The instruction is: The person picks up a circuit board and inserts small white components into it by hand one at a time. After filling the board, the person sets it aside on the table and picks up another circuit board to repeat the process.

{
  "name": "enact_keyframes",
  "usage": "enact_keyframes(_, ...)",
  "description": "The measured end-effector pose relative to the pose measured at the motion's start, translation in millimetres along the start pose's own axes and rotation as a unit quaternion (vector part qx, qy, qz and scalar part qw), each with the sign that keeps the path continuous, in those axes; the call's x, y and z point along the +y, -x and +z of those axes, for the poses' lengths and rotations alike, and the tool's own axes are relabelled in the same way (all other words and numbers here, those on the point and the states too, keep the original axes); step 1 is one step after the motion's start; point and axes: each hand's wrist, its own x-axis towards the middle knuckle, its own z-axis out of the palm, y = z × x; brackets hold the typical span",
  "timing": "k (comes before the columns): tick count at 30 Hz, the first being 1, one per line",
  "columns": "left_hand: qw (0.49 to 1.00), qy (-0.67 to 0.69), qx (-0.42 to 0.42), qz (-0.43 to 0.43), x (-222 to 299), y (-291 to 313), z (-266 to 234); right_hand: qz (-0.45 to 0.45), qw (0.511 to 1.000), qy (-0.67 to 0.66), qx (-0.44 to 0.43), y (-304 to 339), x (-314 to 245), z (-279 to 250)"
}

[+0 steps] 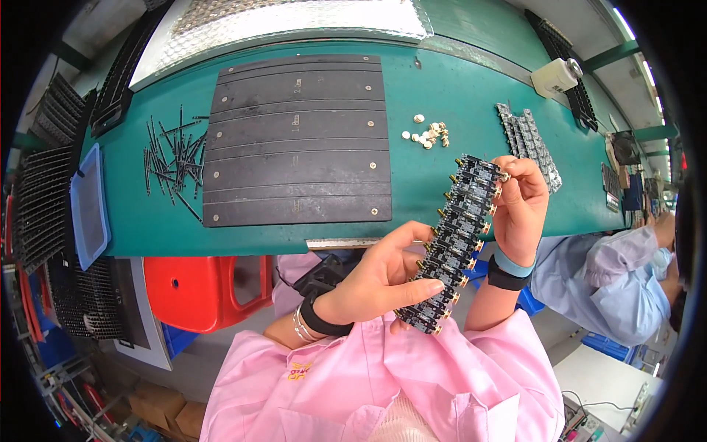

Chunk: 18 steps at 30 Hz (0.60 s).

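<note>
A long dark panel of joined circuit boards point(458, 228) is held up tilted above the table's near edge. Brass connectors stick out along both of its long sides, several with pale caps on the right side. My left hand point(372, 283) grips its lower left part, thumb across the face. At the upper right corner, my right hand point(521, 210) pinches a small pale cap point(504, 177) between thumb and forefinger, against the end connector. A little pile of round white and gold caps point(428, 137) lies on the green table point(427, 81) beyond the panel.
A black grooved plate point(298, 140) sits left of the caps, with scattered thin black strips point(173, 158) beside it. More board panels point(529, 144) and a white bottle point(556, 77) are on the right. A red stool point(188, 291) stands below; another person point(607, 276) is at right.
</note>
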Motion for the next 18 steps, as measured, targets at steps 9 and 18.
enact_keyframes(9,0.999,-0.035,-0.004,-0.001,-1,-1,-2,-0.041,0.996,0.070,-0.034,-2,0,-2)
enact_keyframes(18,1.000,-0.028,-0.009,0.009,-3,-1,-4,-0.019,0.999,-0.013,0.037,4,-5,12)
